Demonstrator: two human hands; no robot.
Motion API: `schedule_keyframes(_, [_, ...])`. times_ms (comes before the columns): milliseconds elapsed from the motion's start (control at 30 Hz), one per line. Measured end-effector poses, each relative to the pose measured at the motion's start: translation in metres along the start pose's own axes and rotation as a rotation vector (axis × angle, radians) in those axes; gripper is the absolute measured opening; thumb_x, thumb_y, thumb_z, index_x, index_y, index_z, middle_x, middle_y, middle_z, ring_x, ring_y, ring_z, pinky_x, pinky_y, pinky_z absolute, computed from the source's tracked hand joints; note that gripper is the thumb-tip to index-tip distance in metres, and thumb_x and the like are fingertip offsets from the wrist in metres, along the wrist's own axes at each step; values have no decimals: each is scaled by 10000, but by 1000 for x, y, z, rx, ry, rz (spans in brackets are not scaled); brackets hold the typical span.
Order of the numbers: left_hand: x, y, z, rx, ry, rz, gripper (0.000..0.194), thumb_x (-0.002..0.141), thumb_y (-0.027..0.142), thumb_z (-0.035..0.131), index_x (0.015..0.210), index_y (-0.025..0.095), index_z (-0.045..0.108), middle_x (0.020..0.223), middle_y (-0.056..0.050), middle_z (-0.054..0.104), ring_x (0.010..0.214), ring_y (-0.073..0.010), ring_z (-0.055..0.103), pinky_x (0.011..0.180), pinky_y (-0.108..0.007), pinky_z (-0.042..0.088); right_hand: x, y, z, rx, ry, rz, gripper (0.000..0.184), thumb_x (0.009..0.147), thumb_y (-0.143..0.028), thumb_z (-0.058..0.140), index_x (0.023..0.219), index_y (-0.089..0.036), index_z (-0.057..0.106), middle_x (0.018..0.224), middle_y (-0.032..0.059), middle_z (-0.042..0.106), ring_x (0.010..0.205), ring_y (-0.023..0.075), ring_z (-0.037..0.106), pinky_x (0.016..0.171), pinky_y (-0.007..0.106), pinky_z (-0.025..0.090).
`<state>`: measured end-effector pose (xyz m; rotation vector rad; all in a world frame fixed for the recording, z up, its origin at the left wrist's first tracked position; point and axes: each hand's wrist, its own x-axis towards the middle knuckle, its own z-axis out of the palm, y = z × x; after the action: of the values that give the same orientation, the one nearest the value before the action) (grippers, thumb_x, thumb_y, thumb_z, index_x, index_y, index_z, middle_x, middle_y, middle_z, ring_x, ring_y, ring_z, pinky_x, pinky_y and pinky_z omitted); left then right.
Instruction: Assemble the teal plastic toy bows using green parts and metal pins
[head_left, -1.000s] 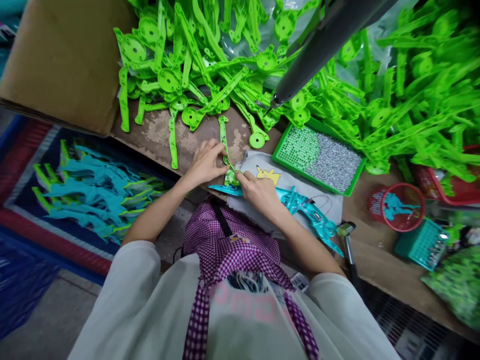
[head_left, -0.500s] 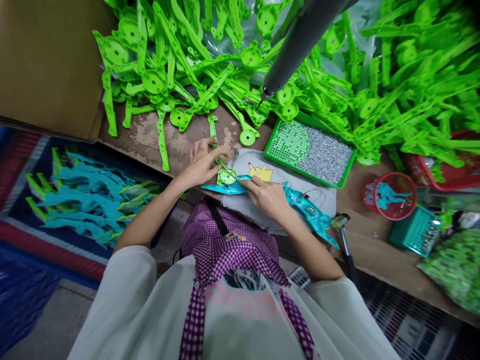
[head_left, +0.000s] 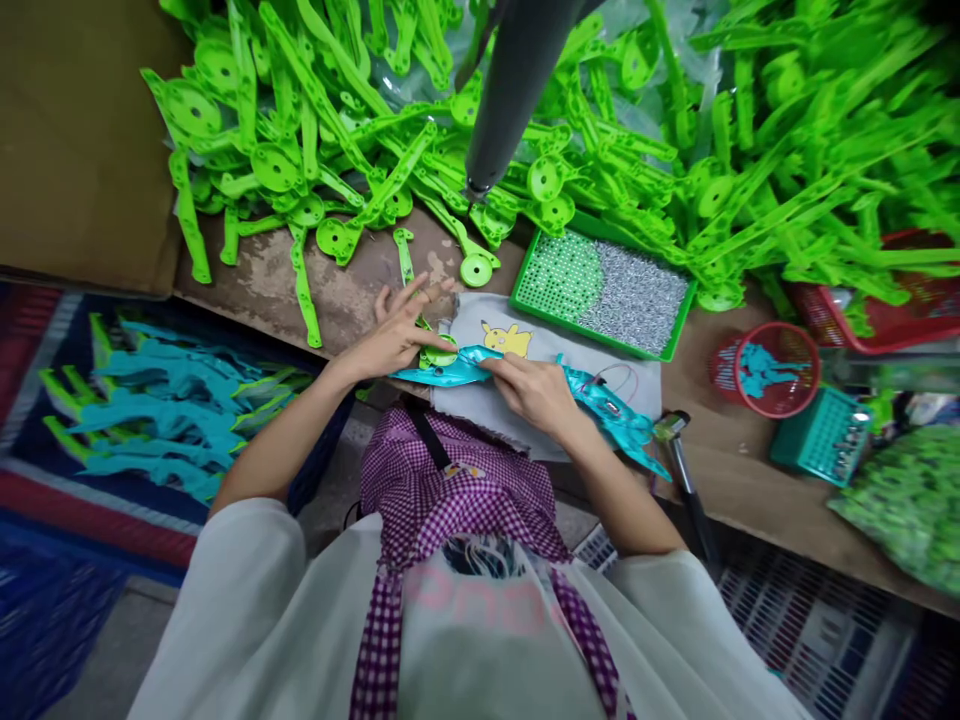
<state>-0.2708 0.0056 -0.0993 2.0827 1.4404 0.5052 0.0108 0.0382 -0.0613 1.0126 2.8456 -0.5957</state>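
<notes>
A turquoise plastic shell piece lies at the table's front edge, on a grey cloth with a yellow cartoon print. Pinched at its right end, the shell is in my right hand. Against its upper left side sits a lime-green plastic part with a round disc. My left hand has its fingers spread, one fingertip touching that disc. Under my right forearm, a second turquoise shell with a thin pinkish wire rests partly on the cloth.
Lime-green parts heap across the back. A hanging power screwdriver points down over them. A green tray holds small metal screws. Rightward are a hammer, a red basket and a teal basket. Assembled pieces stack at left.
The left fingers have spread and shifted, with one fingertip now on the green disc. The turquoise shell's raised part now covers more of the green part. The whole view has shifted slightly.
</notes>
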Motion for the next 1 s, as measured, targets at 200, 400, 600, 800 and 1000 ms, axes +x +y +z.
schedule_keyframes(200, [3, 5, -4, 22, -50, -36, 432, 896, 105, 507, 1063, 379, 796, 1704, 95, 231, 1579, -310, 156, 1233, -660, -16, 4, 0, -3, -81, -29, 48, 414, 1038, -265, 334, 1264, -280, 681, 966, 60, 703, 646, 135, 496, 564, 304, 193])
schedule_keyframes(400, [7, 9, -6, 44, -91, -73, 459, 861, 66, 508, 1039, 368, 804, 1691, 57, 279, 1571, -310, 205, 1240, -652, -27, 12, 3, -11, -158, -121, 22, 423, 1007, -213, 368, 1299, -298, 663, 1016, 68, 699, 693, 146, 507, 574, 317, 197])
schedule_keyframes(600, [7, 8, -7, 3, -57, -99, 473, 854, 90, 482, 996, 406, 804, 1603, 38, 447, 1551, -290, 275, 1227, -695, 61, 6, 13, -12, -182, -153, 33, 430, 999, -210, 362, 1302, -315, 649, 1039, 67, 695, 677, 151, 495, 566, 326, 194])
schedule_keyframes(800, [7, 6, -3, 4, -23, -103, 493, 845, 78, 448, 965, 391, 810, 1608, 32, 443, 1538, -298, 307, 1215, -709, 78, -7, 28, -15, -161, -164, 5, 503, 993, -159, 329, 1389, -303, 603, 1070, 84, 682, 701, 156, 510, 589, 316, 252])
schedule_keyframes(1000, [7, 8, -4, 13, -23, -101, 485, 870, 91, 444, 971, 395, 808, 1593, 44, 464, 1544, -287, 293, 1225, -695, 63, -16, 36, -7, -165, -118, 16, 458, 1028, -188, 301, 1345, -236, 627, 1041, 104, 682, 730, 163, 527, 637, 311, 321])
